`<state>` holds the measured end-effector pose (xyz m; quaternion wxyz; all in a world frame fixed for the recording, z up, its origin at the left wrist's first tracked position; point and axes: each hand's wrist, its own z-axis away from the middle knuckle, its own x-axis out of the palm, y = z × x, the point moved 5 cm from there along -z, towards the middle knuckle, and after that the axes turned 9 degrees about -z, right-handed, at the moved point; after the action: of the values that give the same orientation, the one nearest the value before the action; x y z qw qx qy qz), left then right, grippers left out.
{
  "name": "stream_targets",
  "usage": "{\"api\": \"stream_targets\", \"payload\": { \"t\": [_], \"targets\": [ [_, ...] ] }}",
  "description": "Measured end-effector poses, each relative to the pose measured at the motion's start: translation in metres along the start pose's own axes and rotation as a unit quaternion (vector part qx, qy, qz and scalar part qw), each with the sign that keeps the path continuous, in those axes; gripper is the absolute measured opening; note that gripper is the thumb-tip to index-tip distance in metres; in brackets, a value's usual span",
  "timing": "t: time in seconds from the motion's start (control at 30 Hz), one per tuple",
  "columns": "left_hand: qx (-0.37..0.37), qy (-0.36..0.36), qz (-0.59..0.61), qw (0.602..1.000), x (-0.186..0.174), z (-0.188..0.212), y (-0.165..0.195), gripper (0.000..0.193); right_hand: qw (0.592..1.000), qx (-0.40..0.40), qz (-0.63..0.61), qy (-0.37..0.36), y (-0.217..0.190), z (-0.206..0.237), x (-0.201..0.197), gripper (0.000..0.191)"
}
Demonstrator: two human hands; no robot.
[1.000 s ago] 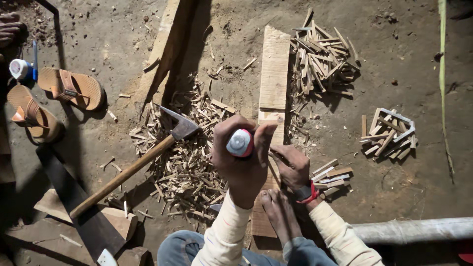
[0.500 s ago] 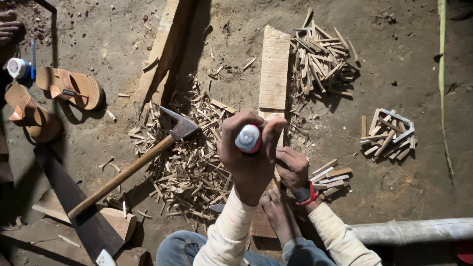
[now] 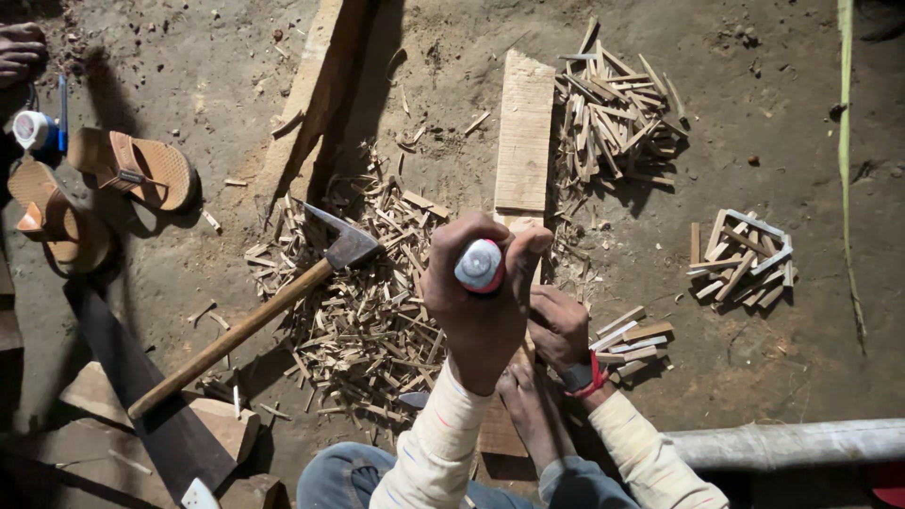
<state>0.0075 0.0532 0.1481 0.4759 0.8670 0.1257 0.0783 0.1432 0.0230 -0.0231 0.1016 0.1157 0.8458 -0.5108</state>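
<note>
My left hand [image 3: 476, 325] is raised toward the camera, fist shut on a tool handle with a white and red taped end [image 3: 479, 266]. The blade below it is hidden. My right hand [image 3: 558, 325], with a red wristband, rests lower on a long pale wooden plank [image 3: 524, 132]. Its fingers curl around a thin wooden stick that the left hand mostly hides. My bare foot [image 3: 533, 415] presses on the near end of the plank. A few cut wood pieces [image 3: 632, 335] lie just right of the right hand.
A wooden-handled hatchet [image 3: 347, 247] lies on a heap of wood slivers [image 3: 368, 330] to the left. Stick piles sit at the back [image 3: 613, 113] and right [image 3: 745, 259]. Sandals [image 3: 141, 170], a slanted beam [image 3: 316, 85], a dark blade [image 3: 132, 377] and a grey pipe [image 3: 782, 443] surround me.
My left hand with the taped handle has drifted slightly to the right. The right hand stays on the plank.
</note>
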Motion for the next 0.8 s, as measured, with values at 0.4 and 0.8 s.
{"api": "stream_targets", "payload": {
  "t": [0.4,0.8],
  "targets": [
    [0.045,-0.026,-0.037,0.998,0.005,0.003,0.016,0.039,1.000,-0.018,0.023,-0.007,0.016,0.012,0.000,0.021],
    [0.038,-0.040,-0.043,0.998,0.017,0.026,-0.016,0.037,0.998,-0.014,0.065,0.011,0.012,0.028,-0.010,0.018]
  ]
}}
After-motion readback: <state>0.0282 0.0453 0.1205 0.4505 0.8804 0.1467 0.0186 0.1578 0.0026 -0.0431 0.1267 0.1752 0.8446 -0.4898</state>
